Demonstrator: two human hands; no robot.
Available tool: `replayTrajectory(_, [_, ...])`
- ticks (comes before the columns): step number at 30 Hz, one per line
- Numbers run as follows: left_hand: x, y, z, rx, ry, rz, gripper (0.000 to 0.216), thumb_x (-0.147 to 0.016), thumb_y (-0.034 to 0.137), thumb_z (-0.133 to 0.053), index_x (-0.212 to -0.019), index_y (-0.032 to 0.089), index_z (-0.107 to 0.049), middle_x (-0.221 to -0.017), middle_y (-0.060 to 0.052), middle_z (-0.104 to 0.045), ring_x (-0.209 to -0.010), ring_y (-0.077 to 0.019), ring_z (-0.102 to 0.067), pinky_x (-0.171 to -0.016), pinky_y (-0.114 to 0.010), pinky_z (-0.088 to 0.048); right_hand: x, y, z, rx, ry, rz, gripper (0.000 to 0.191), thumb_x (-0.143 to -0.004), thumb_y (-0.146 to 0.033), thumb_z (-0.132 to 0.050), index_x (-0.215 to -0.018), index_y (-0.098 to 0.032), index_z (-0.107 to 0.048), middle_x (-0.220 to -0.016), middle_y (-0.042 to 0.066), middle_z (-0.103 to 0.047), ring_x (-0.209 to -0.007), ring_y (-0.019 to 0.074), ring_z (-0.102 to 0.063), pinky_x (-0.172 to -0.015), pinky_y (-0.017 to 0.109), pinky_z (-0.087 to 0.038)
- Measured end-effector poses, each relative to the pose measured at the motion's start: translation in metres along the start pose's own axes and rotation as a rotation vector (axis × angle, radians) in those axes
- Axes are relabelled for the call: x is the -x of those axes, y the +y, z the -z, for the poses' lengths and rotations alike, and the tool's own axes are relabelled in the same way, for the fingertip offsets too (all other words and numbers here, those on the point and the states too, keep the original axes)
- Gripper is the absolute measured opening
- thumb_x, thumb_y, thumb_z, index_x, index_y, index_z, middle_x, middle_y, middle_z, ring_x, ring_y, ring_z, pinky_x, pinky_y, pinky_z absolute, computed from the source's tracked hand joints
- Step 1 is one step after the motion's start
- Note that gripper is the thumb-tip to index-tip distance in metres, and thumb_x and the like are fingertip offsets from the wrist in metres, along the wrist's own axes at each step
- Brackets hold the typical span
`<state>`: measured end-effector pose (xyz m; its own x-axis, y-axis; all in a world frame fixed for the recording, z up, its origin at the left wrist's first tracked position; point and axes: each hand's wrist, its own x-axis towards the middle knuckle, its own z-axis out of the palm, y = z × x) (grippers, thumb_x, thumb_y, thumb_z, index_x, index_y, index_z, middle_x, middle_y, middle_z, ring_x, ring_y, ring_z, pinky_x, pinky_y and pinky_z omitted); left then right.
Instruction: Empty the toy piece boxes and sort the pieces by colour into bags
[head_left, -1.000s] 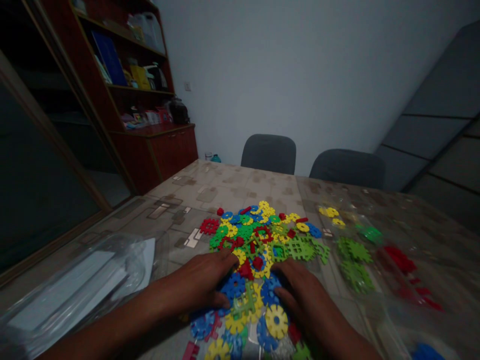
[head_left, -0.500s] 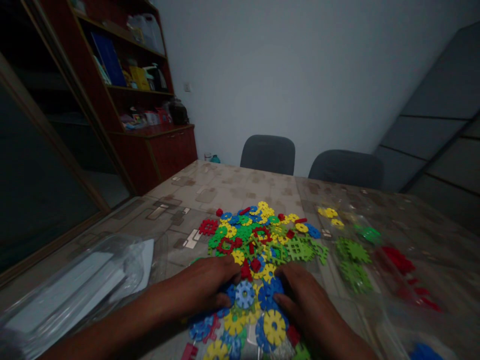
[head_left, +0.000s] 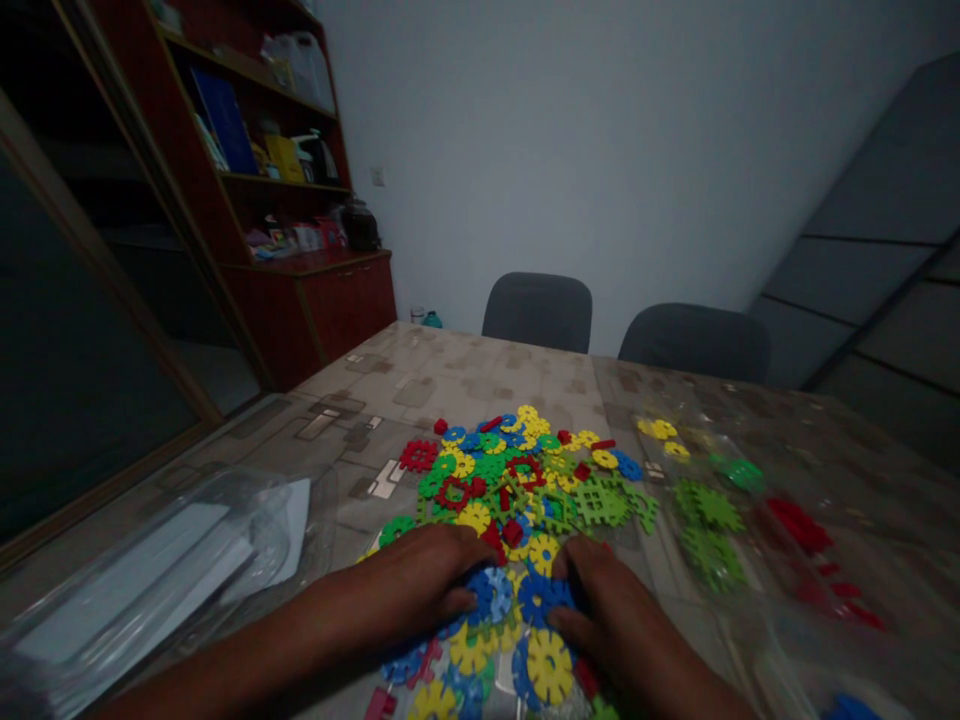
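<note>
A heap of flat plastic interlocking pieces [head_left: 517, 480], red, yellow, blue and green, lies on the patterned table [head_left: 450, 375] in front of me. My left hand [head_left: 416, 585] rests palm down on the near part of the heap, its fingers curled around blue pieces [head_left: 486, 592]. My right hand [head_left: 611, 610] lies opposite, its fingers bent onto a blue gear-shaped piece [head_left: 536, 592]. A yellow gear piece [head_left: 549, 665] sits just below, between the two hands. What the fingers actually grip is hidden.
A clear plastic bag [head_left: 150, 570] with white sheets lies at the left. Clear bags with green pieces [head_left: 709, 520] and red pieces [head_left: 802, 530] lie at the right. Two grey chairs [head_left: 536, 310] stand beyond the table. A red-brown shelf cabinet [head_left: 285, 200] is at the back left.
Both hands have drawn slightly toward me and closer together over the near pieces, dragging blue pieces along. A green piece now shows left of my left hand.
</note>
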<state>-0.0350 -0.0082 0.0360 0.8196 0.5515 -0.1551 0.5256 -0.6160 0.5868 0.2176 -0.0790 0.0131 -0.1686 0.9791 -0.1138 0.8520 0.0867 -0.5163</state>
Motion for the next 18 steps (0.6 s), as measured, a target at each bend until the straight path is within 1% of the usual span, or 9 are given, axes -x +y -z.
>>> replayTrajectory(2, [0.001,-0.004,-0.003,-0.009,0.002,-0.004,0.046,-0.088,0.032,-0.069,-0.132,0.032,-0.054,-0.130,-0.004,-0.063,-0.117,-0.0288,-0.058,-0.100,-0.041,-0.043,0.000,-0.001,0.005,-0.003,-0.035,-0.022,0.020,-0.078,-0.014,-0.062,-0.095,-0.021,-0.055,-0.102,0.008,-0.064,-0.094,0.0245,-0.060,-0.079,0.035,-0.047])
replayTrajectory(4, [0.002,-0.006,-0.005,-0.018,0.016,-0.014,0.049,-0.088,0.038,-0.070,-0.134,0.033,-0.052,-0.131,-0.004,-0.061,-0.117,-0.0288,-0.057,-0.100,-0.041,-0.043,0.001,-0.002,0.008,0.021,-0.054,-0.043,0.023,-0.080,-0.018,-0.062,-0.102,-0.021,-0.057,-0.108,0.011,-0.063,-0.100,0.0268,-0.059,-0.084,0.037,-0.046])
replayTrajectory(6, [0.002,-0.006,-0.006,-0.017,0.031,-0.004,0.046,-0.088,0.037,-0.070,-0.130,0.031,-0.052,-0.128,-0.004,-0.060,-0.114,-0.0282,-0.057,-0.097,-0.040,-0.044,0.002,-0.003,0.010,0.057,-0.063,-0.072,0.032,-0.079,-0.018,-0.063,-0.110,-0.020,-0.058,-0.115,0.014,-0.062,-0.104,0.0286,-0.058,-0.088,0.039,-0.044])
replayTrajectory(8, [0.003,-0.003,-0.006,-0.002,0.039,0.007,0.042,-0.086,0.032,-0.072,-0.124,0.029,-0.053,-0.124,-0.003,-0.060,-0.110,-0.0269,-0.057,-0.093,-0.037,-0.044,0.003,-0.004,0.009,0.097,-0.070,-0.109,0.034,-0.078,-0.018,-0.064,-0.111,-0.019,-0.058,-0.116,0.015,-0.062,-0.104,0.0296,-0.058,-0.088,0.040,-0.044])
replayTrajectory(11, [0.003,0.001,-0.006,0.014,0.049,-0.006,0.038,-0.084,0.023,-0.071,-0.116,0.027,-0.052,-0.118,-0.001,-0.059,-0.106,-0.0242,-0.056,-0.088,-0.034,-0.043,0.002,-0.003,0.007,0.080,-0.089,-0.120,0.024,-0.076,-0.017,-0.065,-0.099,-0.019,-0.058,-0.107,0.013,-0.065,-0.097,0.0280,-0.060,-0.081,0.036,-0.043])
replayTrajectory(14, [0.001,0.003,-0.006,0.000,0.056,-0.017,0.035,-0.079,0.014,-0.070,-0.108,0.026,-0.054,-0.112,0.000,-0.059,-0.100,-0.0224,-0.057,-0.083,-0.031,-0.041,-0.001,-0.001,0.008,-0.030,-0.097,-0.097,0.023,-0.071,-0.012,-0.065,-0.091,-0.021,-0.056,-0.096,0.007,-0.068,-0.088,0.0241,-0.063,-0.072,0.031,-0.041])
replayTrajectory(16, [0.000,0.004,-0.004,-0.012,0.051,-0.014,0.029,-0.080,0.013,-0.068,-0.103,0.025,-0.055,-0.109,0.000,-0.061,-0.098,-0.0221,-0.058,-0.080,-0.030,-0.041,-0.003,-0.003,0.010,-0.088,-0.073,-0.068,0.022,-0.070,-0.008,-0.063,-0.087,-0.021,-0.057,-0.088,0.004,-0.069,-0.082,0.0217,-0.063,-0.068,0.029,-0.038])
replayTrajectory(18, [-0.002,0.004,-0.002,-0.025,0.054,-0.004,0.019,-0.084,0.016,-0.066,-0.099,0.024,-0.057,-0.105,0.000,-0.063,-0.094,-0.0219,-0.059,-0.078,-0.029,-0.041,-0.006,-0.005,0.012,-0.148,-0.034,-0.008,0.019,-0.072,-0.007,-0.060,-0.086,-0.021,-0.059,-0.082,0.002,-0.070,-0.078,0.0198,-0.063,-0.067,0.028,-0.038])
